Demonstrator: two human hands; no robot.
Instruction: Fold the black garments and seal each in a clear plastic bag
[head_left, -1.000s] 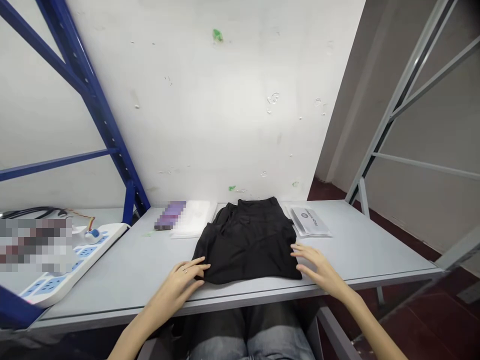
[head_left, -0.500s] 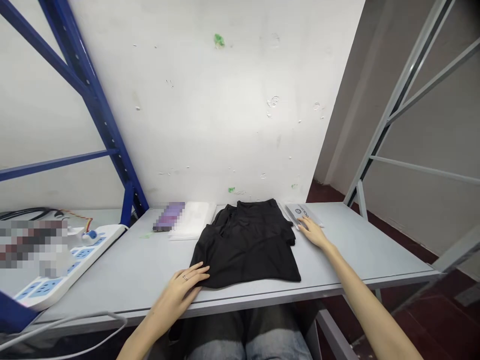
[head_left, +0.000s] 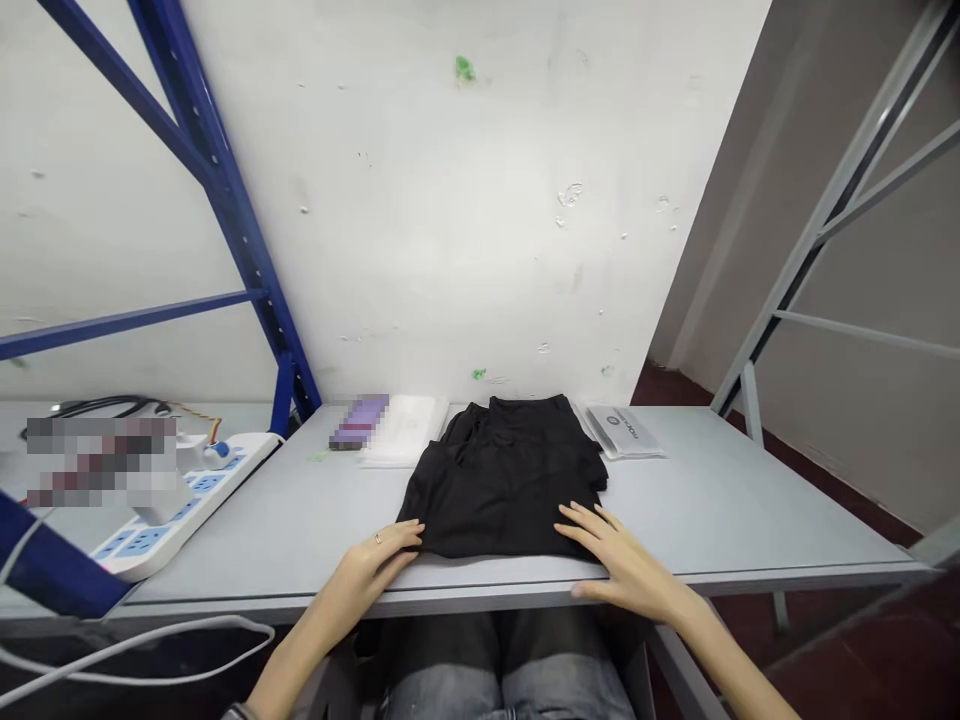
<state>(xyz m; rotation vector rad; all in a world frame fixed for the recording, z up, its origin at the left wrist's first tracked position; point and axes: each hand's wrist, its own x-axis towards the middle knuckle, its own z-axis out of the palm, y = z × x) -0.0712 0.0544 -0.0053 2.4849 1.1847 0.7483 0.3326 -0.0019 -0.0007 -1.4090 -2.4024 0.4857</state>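
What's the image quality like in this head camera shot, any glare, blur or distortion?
In the head view, wide-angle distortion tilts the blue shelf upright, the white wall looks washed out, and pixelation blurs the purple item and a patch beside the power strip.

Dressed, at six o'clock, in faded blue-grey jeans [head_left: 442, 692], shadowed almost black across the thighs. Ringed, at about seven o'clock, on one finger of the left hand [head_left: 366, 566] with a thin metal band [head_left: 377, 538], and bare-skinned along the left forearm [head_left: 304, 645] and the right forearm [head_left: 731, 660], with slim fingers [head_left: 592, 530] on the right hand [head_left: 631, 572] at about five o'clock. Finished, at the bottom edge near seven o'clock, with a dark grey sleeve cuff [head_left: 238, 712], mostly cut off by the frame.
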